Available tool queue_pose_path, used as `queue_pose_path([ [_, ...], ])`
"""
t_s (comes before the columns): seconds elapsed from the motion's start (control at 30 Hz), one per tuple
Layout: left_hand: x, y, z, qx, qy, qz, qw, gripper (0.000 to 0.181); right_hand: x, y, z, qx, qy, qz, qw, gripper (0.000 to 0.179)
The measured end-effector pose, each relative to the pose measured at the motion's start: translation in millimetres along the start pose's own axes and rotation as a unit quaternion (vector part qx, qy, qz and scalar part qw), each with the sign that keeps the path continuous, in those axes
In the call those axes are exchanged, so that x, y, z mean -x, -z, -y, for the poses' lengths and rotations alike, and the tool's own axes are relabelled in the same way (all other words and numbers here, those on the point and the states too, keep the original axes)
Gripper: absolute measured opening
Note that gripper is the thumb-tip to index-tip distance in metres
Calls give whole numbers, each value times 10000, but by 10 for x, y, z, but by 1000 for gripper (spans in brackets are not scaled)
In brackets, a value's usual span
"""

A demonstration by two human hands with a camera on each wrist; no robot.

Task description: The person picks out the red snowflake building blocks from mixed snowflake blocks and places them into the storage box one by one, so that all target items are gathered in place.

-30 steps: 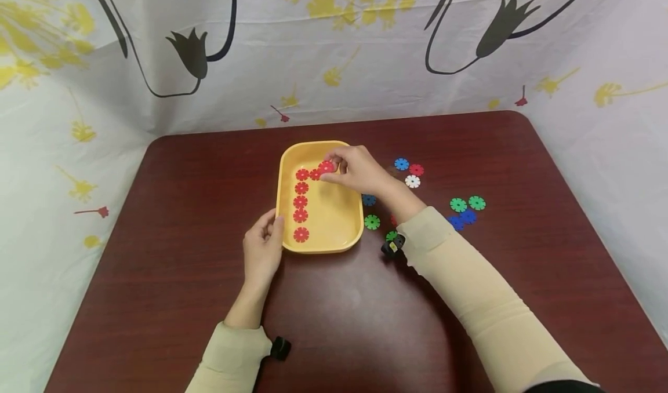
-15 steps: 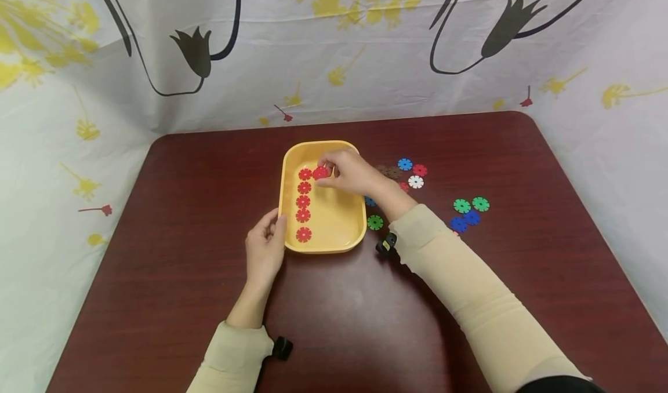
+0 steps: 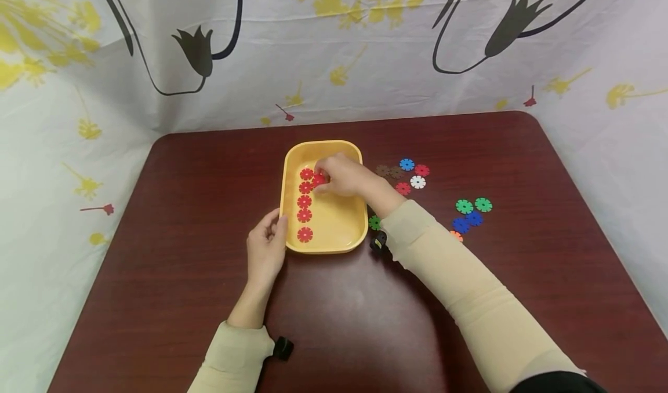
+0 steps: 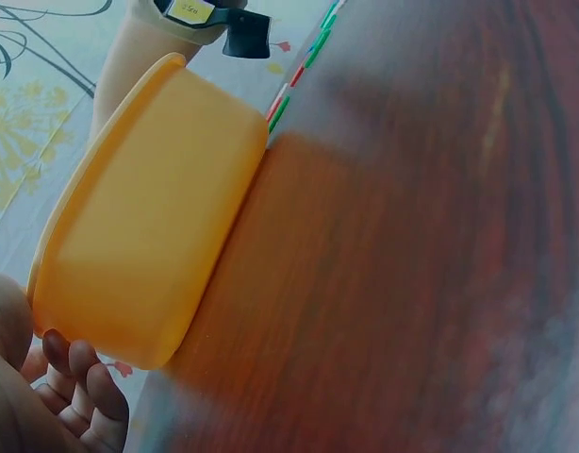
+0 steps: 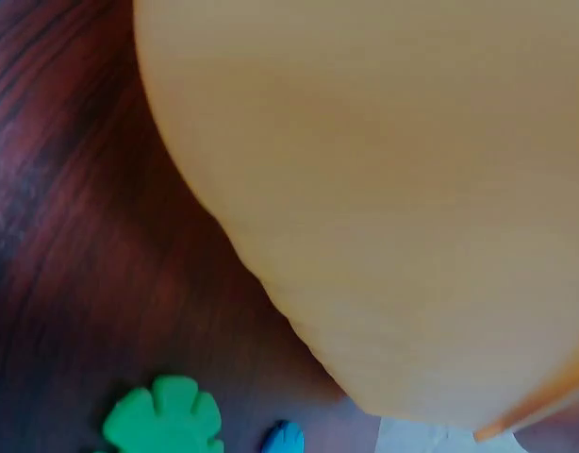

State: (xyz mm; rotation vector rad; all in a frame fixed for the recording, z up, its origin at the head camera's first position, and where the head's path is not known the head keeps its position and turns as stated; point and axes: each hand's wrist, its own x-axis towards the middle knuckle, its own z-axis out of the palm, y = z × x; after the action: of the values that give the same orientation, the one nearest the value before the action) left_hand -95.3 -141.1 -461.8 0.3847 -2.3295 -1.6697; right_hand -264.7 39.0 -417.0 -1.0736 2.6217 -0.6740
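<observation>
In the head view, a yellow tray (image 3: 336,239) stands on the dark red table. A column of several red snowflake discs (image 3: 304,202) lies along its left inner side. My left hand (image 3: 266,248) holds the tray's left rim near the front corner, thumb against the rim; in the left wrist view its fingers (image 4: 106,396) curl beside the tray wall (image 4: 157,208). My right hand (image 3: 341,175) is inside the tray and pinches a red snowflake disc (image 3: 318,180) just right of the column's upper end. Its fingertips partly hide that disc. The right wrist view shows mostly blurred tray wall (image 5: 365,189).
Right of the tray lie brown discs (image 3: 388,171), a blue disc (image 3: 406,164), red discs (image 3: 421,170) and a white disc (image 3: 417,182). Farther right are green discs (image 3: 483,204), blue discs (image 3: 461,225) and a partly hidden orange disc (image 3: 456,236). A green disc (image 3: 374,222) sits beside the tray.
My right hand has moved left and a little nearer within the tray, bringing the red snowflake disc towards the column. My left hand keeps its hold on the rim.
</observation>
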Motion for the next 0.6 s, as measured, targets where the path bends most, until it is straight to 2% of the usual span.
queue_pose_path([
  [0.17, 3, -4, 2, 2, 10, -5, 10000, 31, -38, -45, 28, 579, -373, 453, 9966, 30],
  [0.27, 5, -9, 9, 13, -2, 21, 10000, 31, -44, -65, 40, 735, -571, 619, 9937, 31],
  [0.43, 5, -9, 13, -12, -13, 23, 10000, 32, -36, -66, 53, 734, -658, 451, 9941, 35],
  [0.6, 2, -2, 11, -55, -67, -7, 10000, 33, -17, -34, 42, 333, -416, 166, 9984, 36],
])
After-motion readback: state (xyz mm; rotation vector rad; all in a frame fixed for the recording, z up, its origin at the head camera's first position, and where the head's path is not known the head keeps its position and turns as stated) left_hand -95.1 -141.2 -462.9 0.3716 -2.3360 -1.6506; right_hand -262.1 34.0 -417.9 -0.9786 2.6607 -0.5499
